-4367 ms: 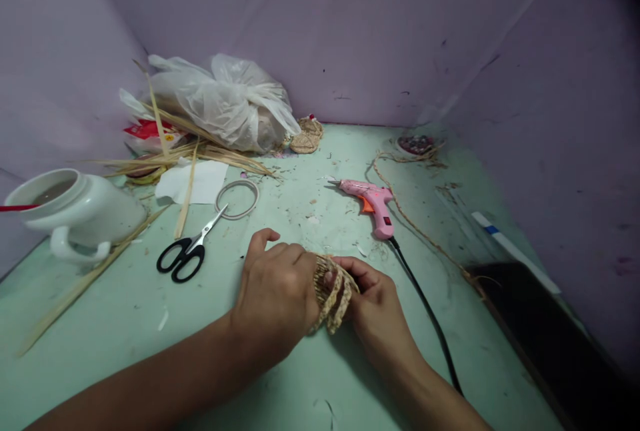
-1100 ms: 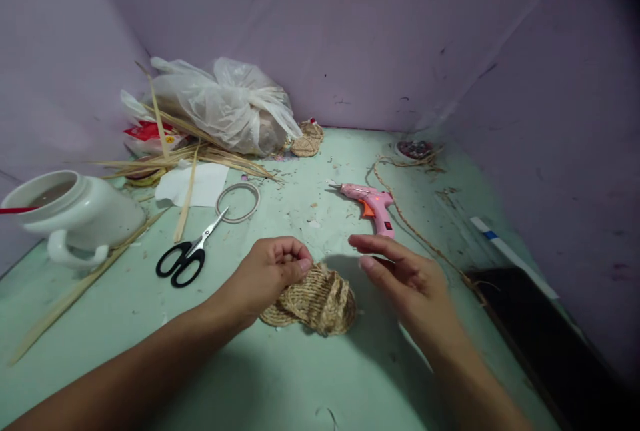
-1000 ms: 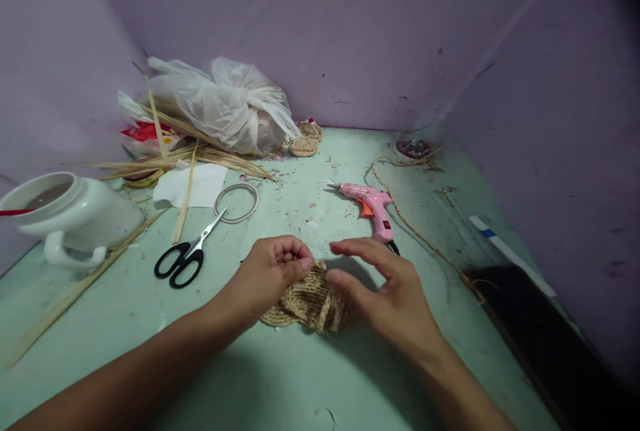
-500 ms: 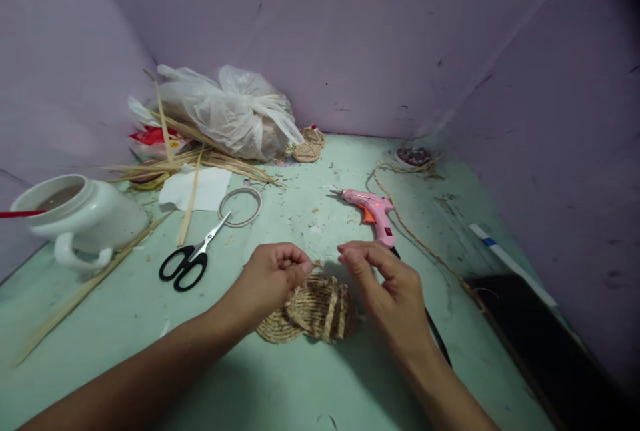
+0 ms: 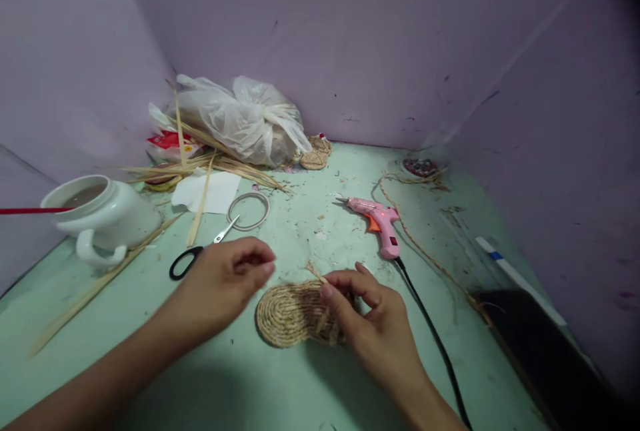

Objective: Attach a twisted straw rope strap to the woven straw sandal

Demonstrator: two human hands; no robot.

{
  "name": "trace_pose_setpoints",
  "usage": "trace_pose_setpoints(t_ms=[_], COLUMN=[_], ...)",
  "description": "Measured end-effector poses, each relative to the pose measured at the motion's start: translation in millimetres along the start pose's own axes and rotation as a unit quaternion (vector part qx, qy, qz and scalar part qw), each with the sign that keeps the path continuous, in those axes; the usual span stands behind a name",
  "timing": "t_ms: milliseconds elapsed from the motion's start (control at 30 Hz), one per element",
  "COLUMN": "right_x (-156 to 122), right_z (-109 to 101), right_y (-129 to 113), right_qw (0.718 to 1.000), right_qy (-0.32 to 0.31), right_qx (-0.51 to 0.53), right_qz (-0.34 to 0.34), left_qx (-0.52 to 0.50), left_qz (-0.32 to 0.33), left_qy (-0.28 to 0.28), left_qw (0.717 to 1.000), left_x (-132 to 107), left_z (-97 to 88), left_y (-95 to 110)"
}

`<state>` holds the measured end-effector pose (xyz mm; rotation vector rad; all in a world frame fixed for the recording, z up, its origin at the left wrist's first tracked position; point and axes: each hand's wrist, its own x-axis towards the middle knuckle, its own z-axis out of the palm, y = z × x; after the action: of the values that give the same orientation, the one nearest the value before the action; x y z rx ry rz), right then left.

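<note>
A small woven straw slipper [image 5: 285, 314] lies flat on the green table [image 5: 280, 391], its coiled sole facing up. My right hand [image 5: 370, 321] pinches the slipper's strap end, thumb and fingers closed on the weave, with a short straw end sticking up by the thumb. My left hand [image 5: 225, 281] hovers just left of the slipper, off it, fingers loosely curled toward the thumb with nothing visible in them. Black-handled scissors [image 5: 187, 261] lie partly behind the left hand.
A pink glue gun [image 5: 380, 217] lies behind the right hand, its black cord [image 5: 435, 344] running toward me. A jute cord [image 5: 425, 251], wire ring [image 5: 249, 209], white paper, straw stalks [image 5: 200, 164], plastic bag [image 5: 240, 121], white jug [image 5: 107, 217] and another woven slipper [image 5: 315, 154] surround them.
My left hand let go of the slipper and drew back to the left. The right hand came down and pinched the strap end. The slipper now lies flat with its sole showing.
</note>
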<state>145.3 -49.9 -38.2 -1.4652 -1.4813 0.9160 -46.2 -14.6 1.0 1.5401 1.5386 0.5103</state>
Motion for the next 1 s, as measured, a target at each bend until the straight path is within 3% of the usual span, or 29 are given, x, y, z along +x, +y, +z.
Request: trace_pose_setpoints(t_ms=[67, 133, 233, 367, 467, 567, 633, 700, 767, 867, 933, 1000], right_x=[0, 0, 0, 1, 0, -2, -3, -4, -5, -6, -7, -8], right_z=[0, 0, 1, 1, 0, 1, 2, 3, 2, 0, -3, -6], right_y=[0, 1, 5, 12, 14, 13, 12, 11, 11, 11, 10, 8], right_qw=[0.999, 0.99, 0.963, 0.946, 0.94, 0.938, 0.938, 0.94, 0.946, 0.958, 0.978, 0.998], right_qy=[0.008, 0.007, 0.001, 0.002, 0.01, 0.014, 0.013, 0.013, 0.014, 0.003, -0.002, 0.02], right_qx=[0.036, 0.101, 0.203, 0.264, 0.283, 0.291, 0.297, 0.294, 0.278, 0.24, 0.175, 0.058], right_qz=[0.037, 0.101, 0.177, 0.187, 0.192, 0.188, 0.18, 0.173, 0.167, 0.158, 0.116, 0.016], left_qx=[0.226, 0.376, 0.414, 0.408, 0.309, 0.039, -0.126, -0.227, -0.276, -0.272, -0.244, -0.217], left_qz=[0.008, -0.02, -0.01, -0.024, -0.029, -0.031, -0.047, -0.062, -0.065, -0.048, -0.025, -0.017], left_qy=[0.117, 0.148, 0.13, 0.138, 0.174, 0.181, 0.136, 0.084, 0.038, -0.014, -0.001, 0.041], left_qw=[0.967, 0.914, 0.901, 0.902, 0.935, 0.982, 0.981, 0.968, 0.958, 0.961, 0.969, 0.975], left_x=[-3, -5, -8, -11, -17, -23, -25, -25, -24, -24, -25, -24], left_z=[-21.4, -37.3, -45.8, -43.0, -43.8, -45.4, -42.8, -34.5, -20.8, 1.0, 8.8, 9.1], left_y=[-24, -48, -73, -72, -59, -47, -41, -35, -30, -24, -22, -21])
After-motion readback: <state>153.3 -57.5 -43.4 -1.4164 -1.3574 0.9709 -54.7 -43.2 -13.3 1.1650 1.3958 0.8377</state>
